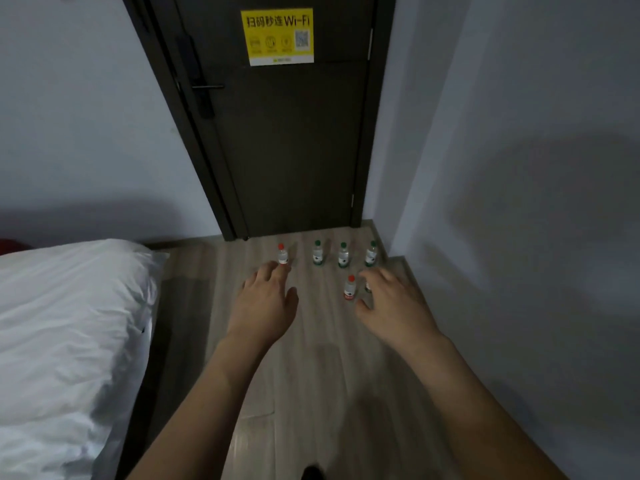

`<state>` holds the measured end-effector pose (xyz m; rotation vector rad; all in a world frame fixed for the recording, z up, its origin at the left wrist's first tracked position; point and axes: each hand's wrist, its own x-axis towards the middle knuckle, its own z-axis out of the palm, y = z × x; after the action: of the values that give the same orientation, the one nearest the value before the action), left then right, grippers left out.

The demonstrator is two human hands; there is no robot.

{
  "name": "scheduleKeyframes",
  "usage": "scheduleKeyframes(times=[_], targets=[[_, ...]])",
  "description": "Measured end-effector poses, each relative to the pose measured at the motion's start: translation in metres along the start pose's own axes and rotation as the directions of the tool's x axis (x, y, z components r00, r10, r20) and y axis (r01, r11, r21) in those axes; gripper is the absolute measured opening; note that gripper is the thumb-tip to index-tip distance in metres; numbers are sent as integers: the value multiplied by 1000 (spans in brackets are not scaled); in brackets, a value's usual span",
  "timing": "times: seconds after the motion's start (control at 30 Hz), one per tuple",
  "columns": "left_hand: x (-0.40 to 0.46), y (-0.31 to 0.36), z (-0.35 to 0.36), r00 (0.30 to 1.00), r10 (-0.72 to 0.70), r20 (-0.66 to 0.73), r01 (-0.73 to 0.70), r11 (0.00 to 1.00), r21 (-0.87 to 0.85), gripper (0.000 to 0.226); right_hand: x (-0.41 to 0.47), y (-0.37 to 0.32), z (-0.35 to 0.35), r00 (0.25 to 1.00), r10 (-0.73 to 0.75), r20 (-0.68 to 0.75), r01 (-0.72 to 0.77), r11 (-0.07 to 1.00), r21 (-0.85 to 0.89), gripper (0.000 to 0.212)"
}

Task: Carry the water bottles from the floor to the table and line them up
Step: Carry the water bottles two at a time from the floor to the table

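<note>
Water bottles (343, 255) stand upright on floor (311, 358), centre frame, before door (287, 133). Left hand (266, 299) and right hand (391, 299) reach out, fingers spread, grasping nothing. Step: pickup approach. Next: likely grasp nearest bottles.
</note>
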<state>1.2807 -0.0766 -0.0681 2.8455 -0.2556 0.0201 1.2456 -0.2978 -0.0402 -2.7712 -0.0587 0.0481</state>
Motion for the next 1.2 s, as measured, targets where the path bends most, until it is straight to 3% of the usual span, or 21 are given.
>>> scheduleKeyframes(times=[0.6,0.77,1.2], targets=[[351,-97,12,995,7,99,-8,1000,14,48,363,10,42,994,89,64,-96,990,104,42],[435,-126,10,994,-5,112,8,1000,-23,47,447,-4,53,992,112,64,-116,991,61,51],[648,-251,90,922,125,366,-124,992,-27,52,641,-17,141,914,350,206,-363,931,28,49]])
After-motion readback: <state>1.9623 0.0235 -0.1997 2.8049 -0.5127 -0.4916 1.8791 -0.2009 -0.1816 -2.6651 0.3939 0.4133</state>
